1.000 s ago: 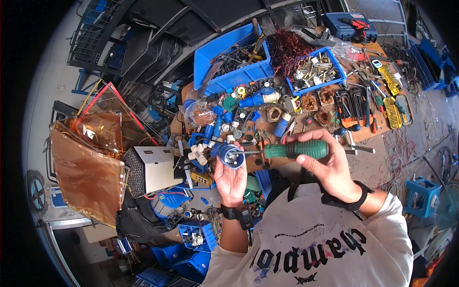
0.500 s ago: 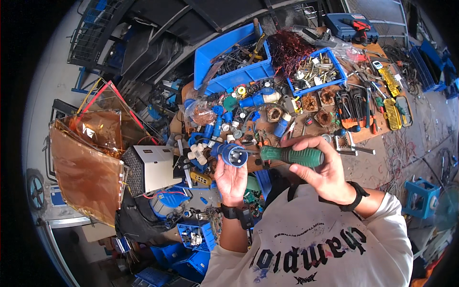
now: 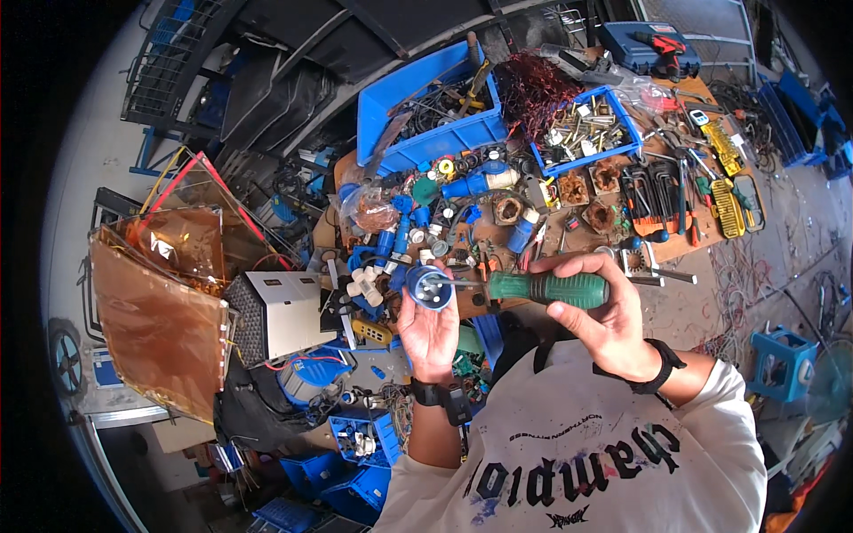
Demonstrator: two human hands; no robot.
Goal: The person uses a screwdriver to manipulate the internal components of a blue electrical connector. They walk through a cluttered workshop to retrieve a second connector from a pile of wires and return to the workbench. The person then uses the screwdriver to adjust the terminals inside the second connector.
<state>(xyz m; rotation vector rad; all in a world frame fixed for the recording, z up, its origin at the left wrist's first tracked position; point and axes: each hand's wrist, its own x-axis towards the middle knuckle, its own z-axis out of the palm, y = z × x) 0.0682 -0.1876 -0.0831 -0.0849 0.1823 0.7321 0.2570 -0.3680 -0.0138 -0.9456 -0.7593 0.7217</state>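
My left hand [image 3: 430, 339] is closed round a blue round industrial plug [image 3: 432, 289], its open end with pale contacts turned up toward me. In my right hand [image 3: 613, 322] is a screwdriver [image 3: 564, 289] with a ribbed green handle, held nearly level. Its thin metal shaft points left and its end reaches the plug's opening. Whether the tip touches a screw inside is too small to tell. Just beyond the plug, white and blue connector pieces [image 3: 366, 286] lie on the wooden workbench.
A large blue bin [image 3: 435, 147] of tools and a blue tray [image 3: 635, 142] of metal parts stand at the back of the bench. Hex keys and pliers [image 3: 653, 200] lie to the right. A white box [image 3: 289, 311] and brown sheeting [image 3: 160, 320] stand at left.
The plug has tilted, so its open end faces more toward me. The screwdriver has shifted slightly right, and its shaft now lies over the plug's opening.
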